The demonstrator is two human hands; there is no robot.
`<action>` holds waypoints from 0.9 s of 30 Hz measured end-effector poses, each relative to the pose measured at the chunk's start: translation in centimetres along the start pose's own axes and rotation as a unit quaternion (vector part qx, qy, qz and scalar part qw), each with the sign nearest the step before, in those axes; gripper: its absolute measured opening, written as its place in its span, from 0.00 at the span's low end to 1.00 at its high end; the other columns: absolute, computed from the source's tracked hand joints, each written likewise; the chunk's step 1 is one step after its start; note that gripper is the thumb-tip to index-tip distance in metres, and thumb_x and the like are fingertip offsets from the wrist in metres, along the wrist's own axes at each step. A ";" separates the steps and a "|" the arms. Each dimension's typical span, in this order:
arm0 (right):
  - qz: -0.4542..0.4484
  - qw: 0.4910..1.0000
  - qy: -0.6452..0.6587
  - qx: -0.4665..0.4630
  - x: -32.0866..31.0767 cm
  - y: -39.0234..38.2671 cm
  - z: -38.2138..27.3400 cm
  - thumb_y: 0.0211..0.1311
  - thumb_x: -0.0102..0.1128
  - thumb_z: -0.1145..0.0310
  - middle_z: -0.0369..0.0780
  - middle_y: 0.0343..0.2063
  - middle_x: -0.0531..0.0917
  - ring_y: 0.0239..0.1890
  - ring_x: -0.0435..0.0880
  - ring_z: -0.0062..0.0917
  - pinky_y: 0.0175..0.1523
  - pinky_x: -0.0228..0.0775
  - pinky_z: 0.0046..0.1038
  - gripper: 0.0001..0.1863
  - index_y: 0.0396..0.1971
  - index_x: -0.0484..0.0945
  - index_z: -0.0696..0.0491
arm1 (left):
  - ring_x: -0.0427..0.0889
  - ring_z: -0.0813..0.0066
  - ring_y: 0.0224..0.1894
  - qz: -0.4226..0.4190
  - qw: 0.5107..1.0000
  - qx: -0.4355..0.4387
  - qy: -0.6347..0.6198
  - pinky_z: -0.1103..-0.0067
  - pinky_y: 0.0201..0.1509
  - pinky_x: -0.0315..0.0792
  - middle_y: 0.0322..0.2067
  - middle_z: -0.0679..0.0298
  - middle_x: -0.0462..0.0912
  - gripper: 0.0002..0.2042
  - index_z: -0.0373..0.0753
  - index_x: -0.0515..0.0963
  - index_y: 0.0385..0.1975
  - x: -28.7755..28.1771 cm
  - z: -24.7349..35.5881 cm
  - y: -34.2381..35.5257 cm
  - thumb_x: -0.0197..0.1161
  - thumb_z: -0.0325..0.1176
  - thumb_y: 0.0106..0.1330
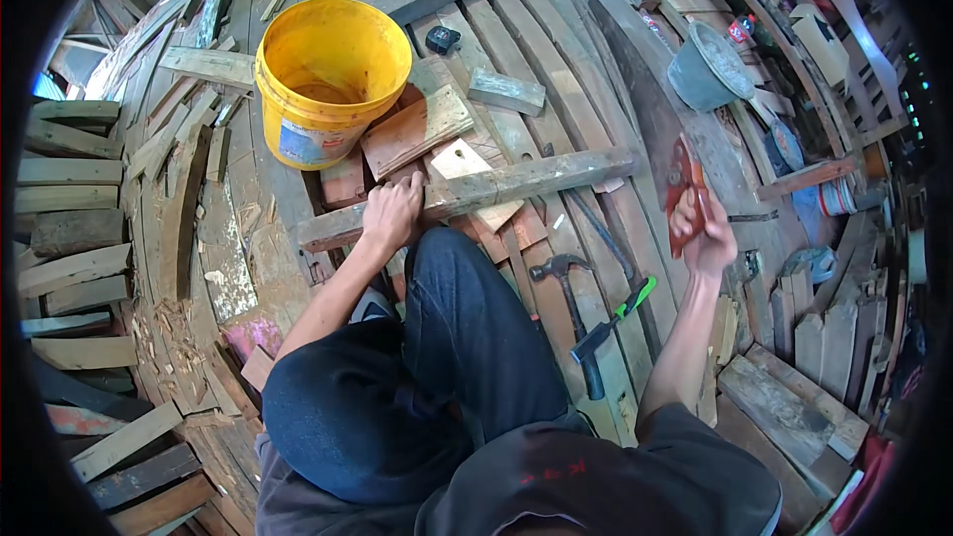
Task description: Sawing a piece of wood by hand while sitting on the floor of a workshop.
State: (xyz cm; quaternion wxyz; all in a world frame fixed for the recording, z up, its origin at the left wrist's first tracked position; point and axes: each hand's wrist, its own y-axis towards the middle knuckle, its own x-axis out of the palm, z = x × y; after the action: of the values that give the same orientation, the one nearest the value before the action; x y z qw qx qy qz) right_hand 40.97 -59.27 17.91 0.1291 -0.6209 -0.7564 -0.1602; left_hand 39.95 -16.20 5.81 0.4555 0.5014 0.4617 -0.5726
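Note:
My left hand [392, 206] grips a long weathered wooden beam [526, 182] lying crosswise over cut board pieces [417, 129]. My right hand [700, 223] is closed on the reddish-orange handle of a handsaw [685, 164], held right of the beam's end; its grey blade is blurred. Below the beam lie a claw hammer [566, 308] with a dark handle, a tool with a green-and-black handle [627, 306] and a dark metal bar [606, 238]. A small wood block [506, 91] and a black tape measure [443, 39] sit above the beam.
A yellow bucket [333, 40] stands upper left. A grey bucket [710, 65] is upper right, near plastic containers [834, 199]. Stacked timber [74, 263] lines the left edge; more offcuts [794, 407] lie at lower right. My bent legs [457, 328] are in the middle foreground on the slatted floor.

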 end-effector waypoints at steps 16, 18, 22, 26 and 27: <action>0.026 0.990 -0.106 0.086 9.1 -12.2 7.5 0.59 0.56 0.67 0.31 0.15 0.68 0.13 0.65 0.12 0.17 0.55 0.17 0.11 0.29 0.67 0.58 | 0.78 0.46 0.44 -0.115 0.981 0.149 -0.036 0.60 0.48 0.73 0.41 0.45 0.77 0.41 0.37 0.59 0.58 -2.1 -4.6 -0.4 0.70 0.49 0.46; 0.003 0.985 -0.156 0.075 9.5 -13.2 8.6 0.60 0.55 0.67 0.32 0.14 0.69 0.14 0.66 0.11 0.18 0.55 0.17 0.10 0.27 0.68 0.57 | 0.78 0.46 0.45 -0.118 0.981 0.155 -0.016 0.59 0.49 0.72 0.41 0.45 0.77 0.42 0.37 0.59 0.57 -3.3 -4.4 -0.3 0.70 0.51 0.45; 0.024 0.989 -0.129 0.067 10.3 -14.3 10.1 0.60 0.54 0.68 0.31 0.14 0.69 0.14 0.66 0.11 0.19 0.55 0.17 0.09 0.25 0.68 0.56 | 0.79 0.46 0.44 -0.230 0.960 0.161 0.000 0.60 0.49 0.72 0.41 0.45 0.78 0.45 0.33 0.57 0.58 -5.9 -2.2 1.9 0.70 0.53 0.43; 0.014 0.986 -0.156 0.060 10.5 -14.3 10.5 0.60 0.53 0.69 0.30 0.14 0.68 0.14 0.66 0.11 0.20 0.55 0.17 0.08 0.27 0.70 0.57 | 0.79 0.45 0.42 -0.197 0.963 0.173 -0.071 0.61 0.46 0.73 0.37 0.44 0.80 0.43 0.31 0.62 0.55 -3.9 -1.1 3.2 0.70 0.54 0.43; 0.015 0.986 -0.155 0.059 10.7 -14.0 10.5 0.60 0.53 0.69 0.30 0.14 0.68 0.14 0.66 0.11 0.20 0.56 0.17 0.07 0.27 0.70 0.57 | 0.80 0.45 0.41 -0.196 0.958 0.169 -0.123 0.62 0.45 0.73 0.37 0.43 0.80 0.43 0.31 0.63 0.54 -2.7 -1.6 3.6 0.70 0.55 0.43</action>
State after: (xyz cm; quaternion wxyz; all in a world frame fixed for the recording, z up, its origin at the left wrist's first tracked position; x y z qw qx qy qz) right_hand 25.19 -47.91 11.39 0.0491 -0.6409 -0.7659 -0.0145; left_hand 43.93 -15.04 8.11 0.2964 0.3966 0.3877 -0.7775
